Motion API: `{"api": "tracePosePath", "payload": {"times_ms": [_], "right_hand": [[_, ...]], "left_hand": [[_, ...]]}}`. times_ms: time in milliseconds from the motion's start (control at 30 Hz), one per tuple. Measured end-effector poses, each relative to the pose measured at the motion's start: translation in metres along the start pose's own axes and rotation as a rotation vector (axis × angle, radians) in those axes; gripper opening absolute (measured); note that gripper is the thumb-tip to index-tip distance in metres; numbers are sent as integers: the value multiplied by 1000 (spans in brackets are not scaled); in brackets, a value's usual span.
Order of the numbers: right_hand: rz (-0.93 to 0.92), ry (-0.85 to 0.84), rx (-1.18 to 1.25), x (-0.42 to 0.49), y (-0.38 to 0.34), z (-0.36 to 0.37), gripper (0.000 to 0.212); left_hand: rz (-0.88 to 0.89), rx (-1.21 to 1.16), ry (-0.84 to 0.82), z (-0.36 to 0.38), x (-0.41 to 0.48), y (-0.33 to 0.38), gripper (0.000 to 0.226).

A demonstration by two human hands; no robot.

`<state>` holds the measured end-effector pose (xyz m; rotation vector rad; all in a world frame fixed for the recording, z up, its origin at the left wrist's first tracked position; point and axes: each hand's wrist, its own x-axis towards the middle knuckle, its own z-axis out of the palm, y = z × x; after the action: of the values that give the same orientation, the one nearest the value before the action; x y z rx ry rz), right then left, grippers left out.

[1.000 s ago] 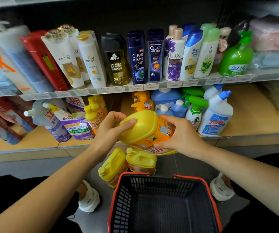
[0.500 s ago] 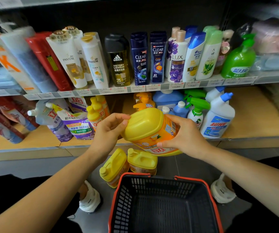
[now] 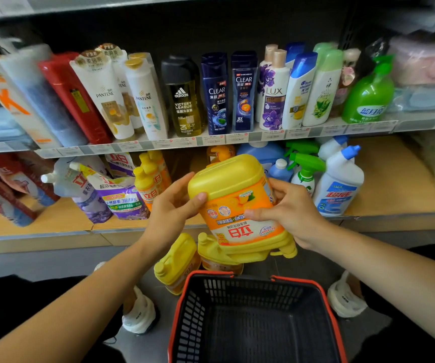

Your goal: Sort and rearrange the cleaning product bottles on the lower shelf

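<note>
I hold a large yellow detergent jug (image 3: 233, 203) with an orange label upside down in front of the lower shelf (image 3: 384, 203). My left hand (image 3: 170, 208) grips its left side, thumb on the label. My right hand (image 3: 289, 210) grips its right side, fingers across the label. Its cap points down toward me. Two more yellow jugs (image 3: 177, 263) lie on the floor just below it. On the lower shelf stand small yellow bottles (image 3: 149, 179), blue bottles (image 3: 279, 169), a green spray bottle (image 3: 304, 169) and a white toilet cleaner bottle (image 3: 340, 182).
Purple refill pouches (image 3: 122, 197) lean on the shelf's left part. A red-rimmed black basket (image 3: 255, 320) sits on the floor close to me. The upper shelf (image 3: 237, 138) carries shampoo bottles. Bare wood shows at the lower shelf's right. My shoes (image 3: 139, 314) flank the basket.
Both hands have turned the yellow jug so its orange label faces up at me and its base points toward the shelf. It sits slightly higher than before.
</note>
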<state>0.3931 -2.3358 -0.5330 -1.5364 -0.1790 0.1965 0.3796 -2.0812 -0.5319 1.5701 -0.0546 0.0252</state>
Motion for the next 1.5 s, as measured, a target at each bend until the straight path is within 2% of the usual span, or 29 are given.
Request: {"api": "tracePosePath", "payload": {"times_ms": [133, 200, 300, 433, 567, 700, 800, 1000, 1167, 1233, 1300, 1400, 1500], "right_hand": [[62, -10, 100, 2, 2, -1, 56], [75, -9, 127, 3, 4, -1, 51], [83, 6, 150, 4, 5, -1, 56], [74, 41, 172, 7, 0, 0, 63], [53, 81, 223, 11, -8, 5, 55], [88, 33, 306, 15, -12, 14, 46], [124, -35, 347, 23, -13, 23, 47], [186, 7, 324, 50, -4, 25, 57], [315, 8, 270, 70, 24, 33, 62], [334, 27, 191, 78, 34, 37, 56], [259, 29, -13, 89, 40, 39, 48], [-14, 34, -545, 109, 42, 38, 44], [-242, 39, -1000, 122, 49, 35, 52]], "left_hand": [[-75, -131, -16, -5, 3, -2, 55], [-83, -119, -15, -7, 5, -3, 47], [-99, -94, -38, -10, 5, -9, 32], [-255, 34, -170, -5, -7, -23, 23], [-421, 116, -347, 2, -23, -40, 41], [-513, 6, -293, 2, -27, -43, 63], [-465, -92, -169, -1, -28, -42, 70], [-271, -177, 56, -28, -21, -29, 60], [-21, -136, 200, -47, -14, -12, 49], [72, 5, 252, -51, -11, -6, 41], [146, 185, 275, -56, -9, -6, 37], [195, 422, 274, -64, -6, -11, 32], [173, 611, 285, -70, 2, -15, 32]]}}
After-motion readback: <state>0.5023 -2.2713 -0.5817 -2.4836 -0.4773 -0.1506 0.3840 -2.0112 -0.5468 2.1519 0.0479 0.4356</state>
